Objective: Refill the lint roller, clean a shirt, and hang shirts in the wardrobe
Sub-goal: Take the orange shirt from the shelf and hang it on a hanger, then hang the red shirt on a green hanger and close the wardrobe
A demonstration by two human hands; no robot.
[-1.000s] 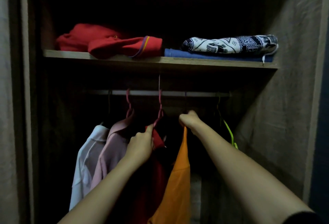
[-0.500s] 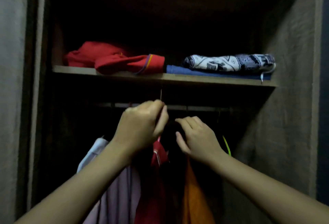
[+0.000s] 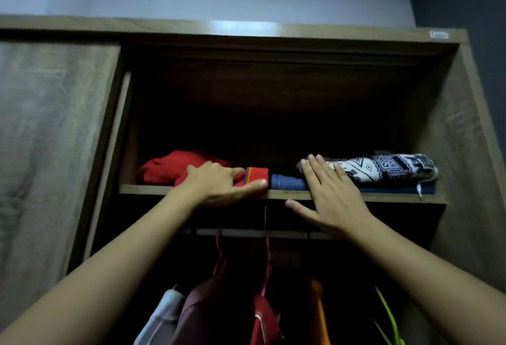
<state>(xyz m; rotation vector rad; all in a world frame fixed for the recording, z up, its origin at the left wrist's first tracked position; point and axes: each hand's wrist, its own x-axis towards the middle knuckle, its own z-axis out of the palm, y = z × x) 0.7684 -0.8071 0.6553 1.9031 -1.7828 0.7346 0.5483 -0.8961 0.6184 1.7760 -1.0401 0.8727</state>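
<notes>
In the head view, the brown wooden wardrobe [image 3: 273, 43] stands open, and its wooden shelf [image 3: 383, 197] runs across the middle of the frame. The 2 hands are both raised to this shelf.

The left hand [image 3: 216, 184] lies flat on a crumpled red garment [image 3: 167, 168] at the left end of the shelf. Its fingers are straight and together, and the thumb stretches along the shelf's front edge under the garment's striped cuff.

The right hand [image 3: 328, 196] is spread wide at the middle of the shelf. Its fingertips rest on a folded white-and-navy patterned cloth [image 3: 383, 170], which lies on top of a folded blue cloth [image 3: 287, 182]. Its thumb hangs below the shelf's front edge. Neither hand grips anything.

Below the shelf runs a metal hanging rail [image 3: 241, 232]. From it hang 4 shirts, left to right: a pale white shirt [image 3: 161, 317], a dusty-pink shirt [image 3: 208, 309], a red shirt [image 3: 264, 322] and an orange shirt [image 3: 319, 306]. Under the shelf's right end is a lime-green hanger [image 3: 388, 317]. To the left of the shelf is a grey-brown sliding door [image 3: 49, 152].
</notes>
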